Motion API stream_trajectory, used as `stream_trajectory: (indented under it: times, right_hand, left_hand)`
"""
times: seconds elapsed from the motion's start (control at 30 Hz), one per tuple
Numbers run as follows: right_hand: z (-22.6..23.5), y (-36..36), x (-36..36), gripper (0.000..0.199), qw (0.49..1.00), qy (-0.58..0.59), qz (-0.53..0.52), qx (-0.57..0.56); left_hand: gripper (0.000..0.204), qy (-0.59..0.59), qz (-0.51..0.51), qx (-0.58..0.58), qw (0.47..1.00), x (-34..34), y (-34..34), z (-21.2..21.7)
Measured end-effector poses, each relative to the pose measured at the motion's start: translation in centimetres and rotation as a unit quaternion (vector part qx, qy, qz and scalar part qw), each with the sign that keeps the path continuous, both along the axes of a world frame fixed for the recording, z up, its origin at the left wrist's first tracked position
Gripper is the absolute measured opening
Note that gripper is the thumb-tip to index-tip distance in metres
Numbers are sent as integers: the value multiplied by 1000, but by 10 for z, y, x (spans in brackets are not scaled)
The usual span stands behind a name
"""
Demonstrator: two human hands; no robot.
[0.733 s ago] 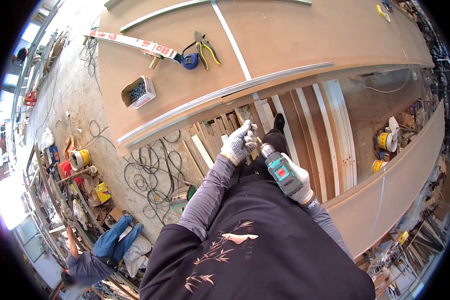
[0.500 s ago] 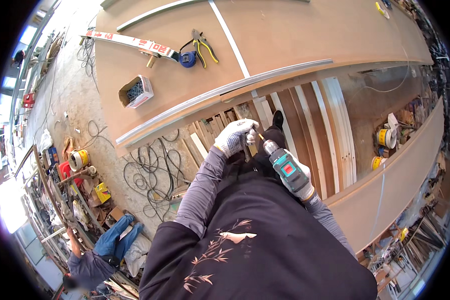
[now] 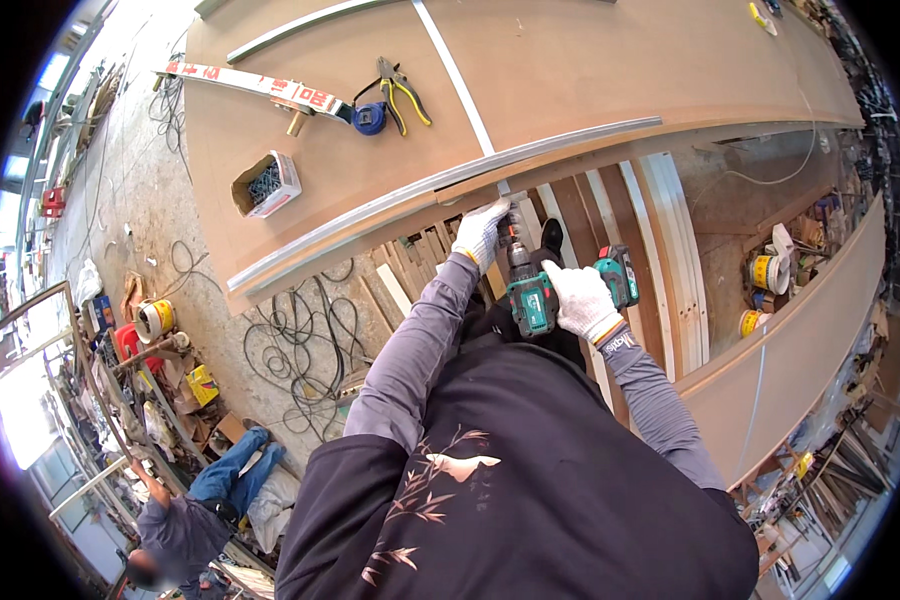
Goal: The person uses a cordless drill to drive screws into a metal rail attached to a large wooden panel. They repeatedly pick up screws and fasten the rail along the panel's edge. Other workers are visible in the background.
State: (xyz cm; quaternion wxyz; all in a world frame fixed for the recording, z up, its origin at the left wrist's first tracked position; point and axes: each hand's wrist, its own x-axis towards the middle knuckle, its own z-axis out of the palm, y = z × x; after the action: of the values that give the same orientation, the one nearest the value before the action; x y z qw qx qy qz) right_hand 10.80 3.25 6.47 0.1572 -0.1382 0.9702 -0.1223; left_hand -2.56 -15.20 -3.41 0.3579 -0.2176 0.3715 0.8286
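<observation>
My right hand (image 3: 582, 300), in a white knitted glove, is wrapped around the handle of a teal-and-black cordless drill (image 3: 532, 303). Its battery end sticks out to the right of my fingers. The drill's nose points away from me toward the near edge of a brown panel (image 3: 590, 70). Beside the nose, at that edge, my gloved left hand (image 3: 480, 232) has its fingers closed; what they pinch, if anything, is hidden. A grey metal strip (image 3: 390, 200) lies along the panel's near edge.
On the panel are an open box (image 3: 282, 196) of screws, a blue tape measure (image 3: 369, 119), yellow-handled pliers (image 3: 402, 95) and a white strip (image 3: 250, 83) with red marks. Boards (image 3: 670, 250) lie below the edge. Cables (image 3: 305, 350) coil on the floor; a person (image 3: 185, 530) works at lower left.
The drill has turned from lying angled to pointing away from me, its nose now at the panel's edge. My left hand has moved up to that edge with it.
</observation>
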Motion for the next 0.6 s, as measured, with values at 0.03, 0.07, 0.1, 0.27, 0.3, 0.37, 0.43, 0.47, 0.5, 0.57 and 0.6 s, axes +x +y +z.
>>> stream_trajectory:
  times: [0.03, 0.07, 0.1, 0.27, 0.3, 0.37, 0.43, 0.47, 0.5, 0.57, 0.6]
  right_hand:
    - [-2, 2, -4, 72, 1000, 4, 9, 9]
    - [-7, 4, -8, 70, 1000, 10, 19, 13]
    - [-12, 7, -11, 68, 999, 15, 25, 17]
    - [-18, 10, -11, 66, 999, 28, 38, 25]
    - [-16, 8, -10, 64, 999, 29, 32, 29]
    - [-17, 7, -10, 62, 999, 26, 27, 36]
    - [-22, 10, -9, 58, 999, 16, 19, 40]
    - [-26, 10, -11, 58, 999, 13, 22, 43]
    - [-28, 11, -11, 57, 999, 7, 24, 47]
    - [-30, 12, -11, 56, 998, 7, 29, 54]
    - [-31, 12, -10, 55, 998, 9, 28, 50]
  left_hand:
    - [30, 7, 1, -14, 1000, -3, 0, -4]
    - [31, 15, 2, -27, 1000, -5, -1, -8]
    - [31, 14, 2, -37, 999, -7, 0, -8]
    - [33, 69, -19, -111, 991, -8, -2, -3]
    - [32, 104, -18, -120, 987, -5, -4, -5]
    - [31, 129, -32, -122, 984, -7, -5, -10]
    - [30, 109, -61, -115, 985, -12, -4, -3]
    - [30, 99, -59, -120, 986, -15, -4, 1]
    - [30, 87, -57, -123, 987, -15, -3, 1]
    - [28, 80, -50, -112, 989, -14, -2, -4]
    - [29, 112, -58, -123, 984, -16, -2, -2]
